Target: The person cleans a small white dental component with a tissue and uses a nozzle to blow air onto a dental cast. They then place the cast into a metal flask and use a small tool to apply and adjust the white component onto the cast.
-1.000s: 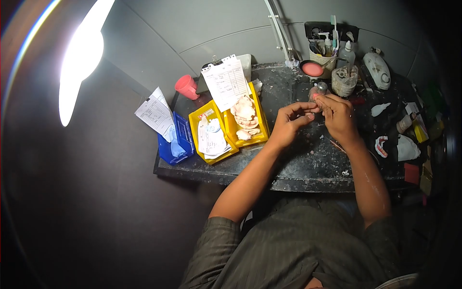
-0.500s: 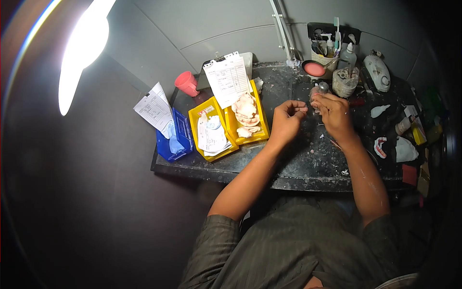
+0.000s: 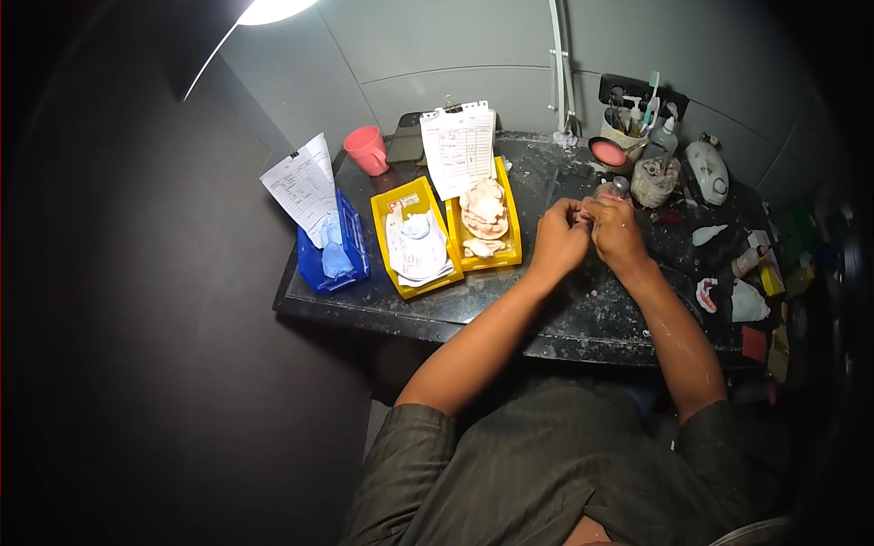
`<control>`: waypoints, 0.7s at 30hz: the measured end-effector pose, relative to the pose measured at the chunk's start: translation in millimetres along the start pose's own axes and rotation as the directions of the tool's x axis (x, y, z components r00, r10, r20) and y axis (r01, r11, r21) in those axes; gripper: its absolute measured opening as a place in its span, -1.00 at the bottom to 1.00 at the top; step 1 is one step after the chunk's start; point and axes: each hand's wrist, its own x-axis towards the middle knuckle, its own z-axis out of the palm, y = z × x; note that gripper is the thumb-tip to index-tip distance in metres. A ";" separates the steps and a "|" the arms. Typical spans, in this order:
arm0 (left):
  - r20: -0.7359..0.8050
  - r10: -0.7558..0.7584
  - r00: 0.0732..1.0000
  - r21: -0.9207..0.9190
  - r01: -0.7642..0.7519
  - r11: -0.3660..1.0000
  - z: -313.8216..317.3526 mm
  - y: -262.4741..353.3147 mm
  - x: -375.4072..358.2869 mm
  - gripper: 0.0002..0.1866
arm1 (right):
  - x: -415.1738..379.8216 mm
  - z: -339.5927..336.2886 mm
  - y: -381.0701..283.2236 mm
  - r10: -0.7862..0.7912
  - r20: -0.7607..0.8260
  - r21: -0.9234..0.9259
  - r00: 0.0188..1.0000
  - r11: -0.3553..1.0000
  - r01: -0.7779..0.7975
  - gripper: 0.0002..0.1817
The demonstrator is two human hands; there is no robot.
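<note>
My left hand (image 3: 562, 241) and my right hand (image 3: 617, 233) meet over the dark worktop, fingertips pressed together. Both are closed, and whatever sits between the fingers is too small or hidden to make out. Just beyond my right hand stands a small pinkish glass bottle with a metal top (image 3: 620, 186), its lower part covered by the hand. To the right lie a set of pink-and-white denture teeth (image 3: 706, 295) and a white plaster piece (image 3: 749, 301).
Yellow bins hold dental casts (image 3: 484, 207) and papers (image 3: 422, 258); a blue bin (image 3: 350, 264) is at the left. Behind are a pink mug (image 3: 366, 150), a clipboard sheet (image 3: 460, 150), a round pink dish (image 3: 608, 152), a crusted pot (image 3: 655, 182) and a tool holder (image 3: 625, 126).
My hands have come together; my right hand has left the area over the bottle and joined my left fingertips. The camera view has shifted, so the lamp sits higher.
</note>
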 end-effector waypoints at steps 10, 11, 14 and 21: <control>-0.113 -0.003 0.994 0.057 0.010 0.998 6.3 -15.6 5.9 -0.32 | 24.7 -7.6 -11.7 -0.029 0.164 -0.201 0.986 0.978 0.062 -0.86; -0.131 0.031 0.991 0.104 -0.017 0.994 8.0 -19.0 6.9 -0.29 | 25.9 -8.1 -11.6 -0.032 0.170 -0.204 0.985 0.977 0.067 -0.86; -0.152 0.060 0.987 0.177 -0.033 0.984 9.3 -20.5 4.9 -0.24 | 33.7 -15.8 -16.3 -0.083 0.069 -0.209 0.994 0.973 0.095 -0.74; 0.153 0.170 0.974 0.141 -0.191 0.971 -4.1 -6.7 8.9 -0.32 | 73.2 -30.0 -72.8 -0.205 0.061 -0.156 0.977 0.965 0.212 -0.55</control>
